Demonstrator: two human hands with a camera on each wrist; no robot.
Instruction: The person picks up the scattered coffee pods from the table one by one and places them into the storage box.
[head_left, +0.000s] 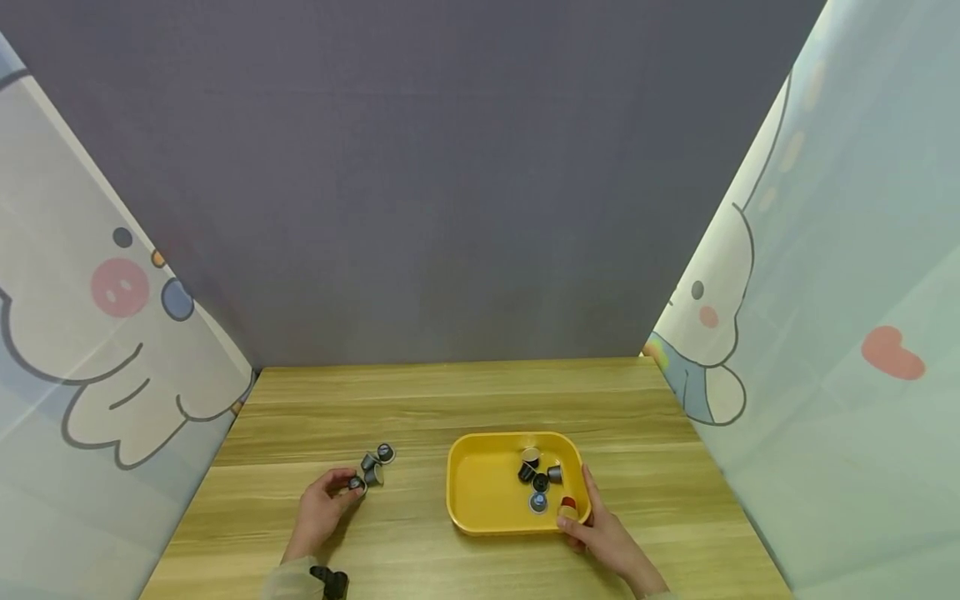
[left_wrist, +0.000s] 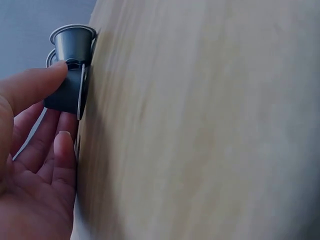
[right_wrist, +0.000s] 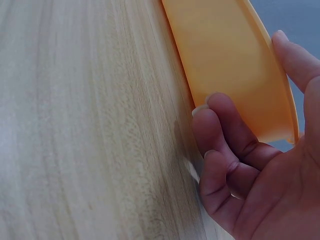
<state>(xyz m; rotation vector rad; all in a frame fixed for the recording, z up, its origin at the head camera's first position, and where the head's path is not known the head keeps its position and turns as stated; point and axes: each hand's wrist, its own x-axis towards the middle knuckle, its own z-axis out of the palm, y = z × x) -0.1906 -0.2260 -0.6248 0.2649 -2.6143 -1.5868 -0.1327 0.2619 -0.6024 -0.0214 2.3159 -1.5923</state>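
On the left of the table my left hand point(head_left: 321, 508) pinches a dark coffee capsule point(head_left: 357, 484) between thumb and fingers. The left wrist view has this capsule point(left_wrist: 64, 96) lying on its side with its rim at the tabletop, under the thumb. Just past it are more loose capsules, among them a grey one point(head_left: 374, 476) and a dark one with a pale rim point(head_left: 386, 452). My right hand point(head_left: 606, 537) grips the near right corner of a yellow tray point(head_left: 480, 530), thumb over the rim. In the right wrist view curled fingers point(right_wrist: 207, 127) lie against the tray's outer wall point(right_wrist: 225, 60).
Several capsules lie in the tray's right half, including a blue-grey one point(head_left: 537, 502) and a red-and-tan one point(head_left: 567, 506) by the right thumb. The wooden table point(head_left: 420, 400) meets a grey back panel point(head_left: 450, 208), with printed curtains point(head_left: 825, 433) along both sides.
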